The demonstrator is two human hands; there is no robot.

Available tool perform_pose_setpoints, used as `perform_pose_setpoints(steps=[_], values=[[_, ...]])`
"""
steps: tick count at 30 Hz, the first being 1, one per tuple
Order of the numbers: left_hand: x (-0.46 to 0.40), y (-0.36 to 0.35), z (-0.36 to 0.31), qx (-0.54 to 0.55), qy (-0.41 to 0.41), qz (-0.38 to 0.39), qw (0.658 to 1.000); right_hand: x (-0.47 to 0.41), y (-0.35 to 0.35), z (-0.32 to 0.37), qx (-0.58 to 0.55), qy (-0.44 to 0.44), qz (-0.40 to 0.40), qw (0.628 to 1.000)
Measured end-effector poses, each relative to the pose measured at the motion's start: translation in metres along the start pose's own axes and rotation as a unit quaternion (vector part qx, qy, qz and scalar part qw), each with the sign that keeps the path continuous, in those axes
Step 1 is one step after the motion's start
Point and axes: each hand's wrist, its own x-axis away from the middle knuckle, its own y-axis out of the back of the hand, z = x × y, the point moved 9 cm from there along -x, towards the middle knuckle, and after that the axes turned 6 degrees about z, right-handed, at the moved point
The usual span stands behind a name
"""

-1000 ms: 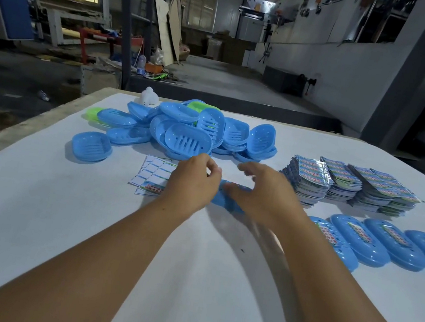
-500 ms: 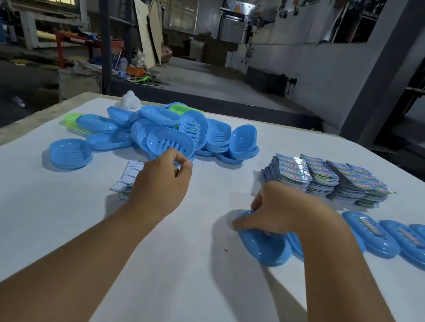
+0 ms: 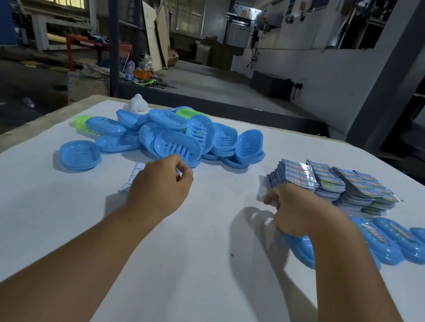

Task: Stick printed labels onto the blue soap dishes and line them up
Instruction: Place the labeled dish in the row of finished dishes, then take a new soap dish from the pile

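A heap of unlabelled blue soap dishes lies at the table's far middle. My left hand rests over a white label sheet just in front of the heap. Its thumb and forefinger pinch at the sheet's far corner. My right hand grips a blue soap dish from above, at the left end of a row of labelled blue dishes running off to the right. The hand hides that dish's top.
Stacks of printed colour labels stand behind the row. One blue dish lies apart at the left. Green dishes and a small white object sit by the heap. The white table ends at the left edge.
My right hand carried the blue dish from the table's middle rightward to the left end of the row. My left hand let go of it and stayed over the label sheet.
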Motion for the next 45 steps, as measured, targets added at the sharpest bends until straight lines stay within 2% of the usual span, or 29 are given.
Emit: perform_pose_setpoints(steps=[2, 4, 7, 9, 12, 14, 17, 19, 21, 23, 24, 26, 27, 29, 30, 33, 37, 39, 40, 42, 43, 44, 45], values=[[-0.001, 0.009, 0.002, -0.039, -0.002, -0.013, 0.999, -0.003, 0.001, 0.010, -0.026, 0.026, -0.016, 0.999], [-0.005, 0.025, 0.006, -0.131, -0.011, -0.045, 0.990, -0.005, -0.001, 0.021, -0.038, 0.057, -0.029, 0.997], [-0.015, 0.050, 0.023, -0.332, 0.014, -0.060, 0.941, -0.008, -0.007, 0.036, -0.023, 0.099, -0.038, 0.994], [-0.021, 0.066, 0.048, -0.391, 0.078, -0.039, 0.916, -0.009, -0.012, 0.043, -0.025, 0.111, -0.030, 0.993], [-0.021, 0.077, 0.083, -0.404, 0.158, -0.002, 0.901, -0.008, -0.016, 0.048, -0.022, 0.118, -0.025, 0.992], [-0.018, 0.078, 0.098, -0.393, 0.183, 0.017, 0.901, -0.008, -0.016, 0.051, -0.018, 0.124, -0.037, 0.992], [-0.016, 0.083, 0.107, -0.380, 0.195, 0.014, 0.904, -0.008, -0.014, 0.055, -0.024, 0.131, -0.049, 0.990], [-0.016, 0.088, 0.102, -0.362, 0.178, -0.016, 0.915, -0.008, -0.014, 0.059, -0.029, 0.144, -0.058, 0.987], [-0.014, 0.096, 0.086, -0.292, 0.125, -0.084, 0.945, -0.008, -0.012, 0.066, -0.033, 0.162, -0.077, 0.983], [-0.007, 0.106, 0.065, -0.155, 0.054, -0.154, 0.974, -0.007, -0.010, 0.073, -0.050, 0.179, -0.105, 0.977], [-0.004, 0.109, 0.056, -0.082, 0.027, -0.170, 0.982, -0.006, -0.009, 0.077, -0.068, 0.189, -0.121, 0.972], [-0.003, 0.103, 0.047, 0.082, 0.012, -0.147, 0.986, -0.002, -0.006, 0.084, -0.127, 0.216, -0.153, 0.956], [-0.002, 0.092, 0.044, 0.185, 0.029, -0.110, 0.976, 0.001, -0.006, 0.089, -0.162, 0.236, -0.161, 0.944], [0.003, 0.061, 0.037, 0.372, 0.091, -0.012, 0.924, 0.005, -0.008, 0.099, -0.226, 0.277, -0.154, 0.921], [0.007, 0.047, 0.032, 0.426, 0.116, 0.031, 0.896, 0.007, -0.009, 0.103, -0.244, 0.295, -0.149, 0.912], [0.019, 0.020, 0.022, 0.484, 0.163, 0.116, 0.852, 0.011, -0.004, 0.109, -0.260, 0.324, -0.169, 0.894], [0.025, 0.008, 0.021, 0.513, 0.200, 0.155, 0.820, 0.006, -0.005, 0.099, -0.215, 0.281, -0.171, 0.919], [0.025, 0.005, 0.026, 0.489, 0.217, 0.165, 0.829, 0.001, -0.008, 0.096, -0.180, 0.256, -0.165, 0.935], [0.024, 0.007, 0.032, 0.430, 0.213, 0.157, 0.863, -0.002, -0.009, 0.092, -0.166, 0.238, -0.164, 0.943], [0.014, 0.024, 0.043, 0.175, 0.151, 0.107, 0.967, -0.007, -0.012, 0.083, -0.141, 0.193, -0.158, 0.958], [0.011, 0.033, 0.041, 0.034, 0.108, 0.073, 0.991, -0.010, -0.014, 0.078, -0.132, 0.173, -0.151, 0.964], [0.010, 0.038, 0.039, -0.065, 0.080, 0.051, 0.993, -0.013, -0.016, 0.073, -0.125, 0.155, -0.141, 0.970], [0.011, 0.040, 0.039, -0.120, 0.071, 0.047, 0.989, -0.016, -0.020, 0.070, -0.120, 0.139, -0.128, 0.975]])
